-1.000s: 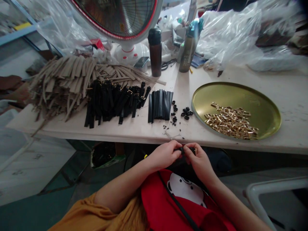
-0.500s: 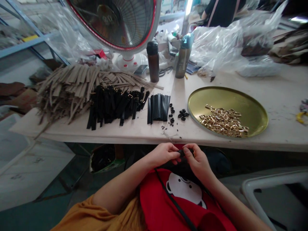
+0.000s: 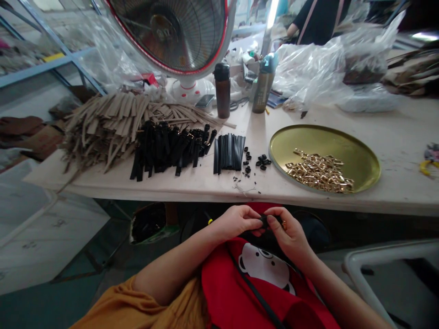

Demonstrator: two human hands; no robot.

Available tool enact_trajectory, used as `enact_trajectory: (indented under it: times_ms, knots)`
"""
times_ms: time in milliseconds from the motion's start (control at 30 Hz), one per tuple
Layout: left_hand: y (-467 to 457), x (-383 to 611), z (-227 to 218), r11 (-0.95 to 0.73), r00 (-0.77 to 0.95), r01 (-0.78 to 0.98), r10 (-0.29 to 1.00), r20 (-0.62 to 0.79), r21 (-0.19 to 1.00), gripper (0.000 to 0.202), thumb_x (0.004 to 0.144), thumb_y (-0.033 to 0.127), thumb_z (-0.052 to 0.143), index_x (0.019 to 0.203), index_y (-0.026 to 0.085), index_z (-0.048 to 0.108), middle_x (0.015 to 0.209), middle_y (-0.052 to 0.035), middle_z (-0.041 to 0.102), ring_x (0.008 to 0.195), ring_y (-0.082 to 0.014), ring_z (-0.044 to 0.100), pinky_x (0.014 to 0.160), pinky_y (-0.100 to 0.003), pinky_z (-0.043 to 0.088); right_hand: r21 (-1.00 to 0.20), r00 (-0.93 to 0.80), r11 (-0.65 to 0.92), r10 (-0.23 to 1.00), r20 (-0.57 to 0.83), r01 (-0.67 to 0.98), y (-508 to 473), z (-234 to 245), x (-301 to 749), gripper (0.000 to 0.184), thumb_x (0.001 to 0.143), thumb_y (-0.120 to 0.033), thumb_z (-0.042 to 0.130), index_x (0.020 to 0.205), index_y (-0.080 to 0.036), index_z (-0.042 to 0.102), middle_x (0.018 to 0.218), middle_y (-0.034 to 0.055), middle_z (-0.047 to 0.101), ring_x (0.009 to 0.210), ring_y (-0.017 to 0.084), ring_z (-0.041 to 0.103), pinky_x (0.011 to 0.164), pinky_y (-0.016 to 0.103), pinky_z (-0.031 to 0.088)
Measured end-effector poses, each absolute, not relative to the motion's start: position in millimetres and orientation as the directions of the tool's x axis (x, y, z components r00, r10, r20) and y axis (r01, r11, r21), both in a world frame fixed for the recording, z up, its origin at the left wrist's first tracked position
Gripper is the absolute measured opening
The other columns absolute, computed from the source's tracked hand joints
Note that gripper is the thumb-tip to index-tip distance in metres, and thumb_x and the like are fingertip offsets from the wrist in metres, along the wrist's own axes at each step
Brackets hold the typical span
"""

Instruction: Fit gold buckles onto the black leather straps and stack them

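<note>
My left hand (image 3: 245, 221) and my right hand (image 3: 286, 230) meet just off the table's front edge, above my lap. Both are closed, thumbs against fingers, on a short black strap (image 3: 264, 221) mostly hidden by the fingertips. A small gold-coloured bit (image 3: 284, 224) shows at the right fingers; whether it is a buckle or a ring I cannot tell. On the table beyond lie a row of flat black strips (image 3: 229, 153), small black loops (image 3: 263, 161) and a pile of black straps with gold buckles (image 3: 168, 148). Gold buckles (image 3: 318, 171) fill part of a gold oval tray (image 3: 360, 151).
Beige strips (image 3: 103, 123) are heaped on the left, below a large fan (image 3: 171, 36). A dark bottle (image 3: 222, 91) and a grey bottle (image 3: 263, 87) stand behind. Plastic bags (image 3: 318, 68) cover the back right, near another person (image 3: 318, 20). Yellow-handled pliers (image 3: 428, 167) lie far right.
Both hands have shifted slightly to the right in view, still closed on the black strap. The camera view has moved a little; the things on the table look unchanged.
</note>
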State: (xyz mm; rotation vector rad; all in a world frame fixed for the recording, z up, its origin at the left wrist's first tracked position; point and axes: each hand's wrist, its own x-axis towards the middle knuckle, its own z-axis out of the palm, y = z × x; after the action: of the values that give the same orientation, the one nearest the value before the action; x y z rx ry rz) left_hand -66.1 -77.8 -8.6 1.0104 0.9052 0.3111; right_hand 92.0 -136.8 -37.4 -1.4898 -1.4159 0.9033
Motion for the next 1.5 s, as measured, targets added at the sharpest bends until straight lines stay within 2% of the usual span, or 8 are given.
enact_trajectory:
  times_ms: [233,567,700,800,967,1133,1333,1500]
  knots:
    - [-78,-65,-7,0.269,0.593,0.324,0.689,-0.416,0.907,0.019,0.072,0.024,0.055,0.083,0.010,0.062,0.067,-0.0019,0.062,0.061,-0.0106,0.057,0.058,-0.021,0.044,-0.875,-0.102,0.103,0.993,0.062,0.474,-128,-32,98,0.015,0.084,-0.032,0.044,0.089,-0.021,0.053,0.080,0.0040,0.062,0.072,0.017,0.058,0.064,0.027,0.045]
    - [-63,-60,-17,0.232,0.607,0.345,0.684,-0.405,0.910,0.020,0.073,0.024,0.051,0.084,0.011,0.063,0.072,-0.0021,0.063,0.065,-0.0116,0.057,0.063,-0.022,0.044,-0.896,-0.098,0.059,0.995,0.018,0.440,-110,-45,102,0.017,0.085,-0.034,0.044,0.092,-0.021,0.053,0.083,0.0041,0.061,0.076,0.017,0.058,0.067,0.027,0.046]
    - [-56,-57,-20,0.367,0.589,0.231,0.684,-0.430,0.901,0.021,0.073,0.024,0.053,0.087,0.011,0.061,0.073,-0.0018,0.063,0.067,-0.0117,0.058,0.067,-0.024,0.045,-0.952,-0.027,-0.070,0.996,-0.082,0.297,-101,-52,105,0.019,0.084,-0.037,0.045,0.093,-0.021,0.052,0.083,0.0030,0.058,0.071,0.016,0.057,0.063,0.027,0.046]
    - [-50,-58,-18,0.526,0.597,0.221,0.593,-0.541,0.821,0.017,0.075,0.025,0.054,0.083,0.011,0.058,0.070,-0.0019,0.063,0.061,-0.0106,0.059,0.065,-0.025,0.046,-0.971,0.011,-0.146,0.989,-0.146,0.190,-100,-55,105,0.022,0.084,-0.040,0.045,0.096,-0.022,0.050,0.072,-0.0007,0.054,0.058,0.013,0.053,0.055,0.025,0.045]
    - [-48,-59,-18,0.650,0.621,0.193,0.499,-0.604,0.735,0.021,0.072,0.030,0.060,0.074,0.010,0.054,0.067,-0.0033,0.062,0.055,-0.0093,0.058,0.061,-0.024,0.047,-0.967,-0.037,-0.113,0.992,-0.124,0.226,-101,-52,107,0.021,0.084,-0.038,0.045,0.098,-0.022,0.051,0.073,-0.0004,0.054,0.060,0.013,0.053,0.056,0.023,0.045]
    - [-52,-51,-19,0.545,0.601,0.277,0.544,-0.585,0.791,0.010,0.075,0.020,0.054,0.075,0.010,0.055,0.066,-0.0020,0.061,0.054,-0.0081,0.058,0.056,-0.021,0.046,-0.953,-0.146,0.003,0.988,-0.043,0.304,-102,-49,114,0.018,0.083,-0.034,0.046,0.092,-0.022,0.056,0.085,0.0035,0.060,0.079,0.016,0.057,0.070,0.026,0.047]
    - [-52,-51,-12,0.430,0.638,0.337,0.550,-0.539,0.837,0.017,0.077,0.028,0.050,0.075,0.012,0.054,0.066,-0.0006,0.060,0.051,-0.0066,0.054,0.053,-0.019,0.043,-0.965,0.042,-0.127,0.992,-0.121,0.231,-110,-52,108,0.022,0.084,-0.038,0.045,0.096,-0.021,0.052,0.072,0.0004,0.057,0.055,0.012,0.052,0.051,0.023,0.043]
    - [-58,-56,-5,0.270,0.654,0.442,0.555,-0.513,0.855,0.021,0.076,0.035,0.050,0.073,0.014,0.052,0.065,-0.0001,0.060,0.047,-0.0061,0.048,0.045,-0.017,0.037,-0.922,0.066,0.004,0.997,0.032,0.387,-111,-43,104,0.021,0.084,-0.036,0.045,0.096,-0.020,0.052,0.073,0.0012,0.056,0.061,0.014,0.052,0.057,0.025,0.043]
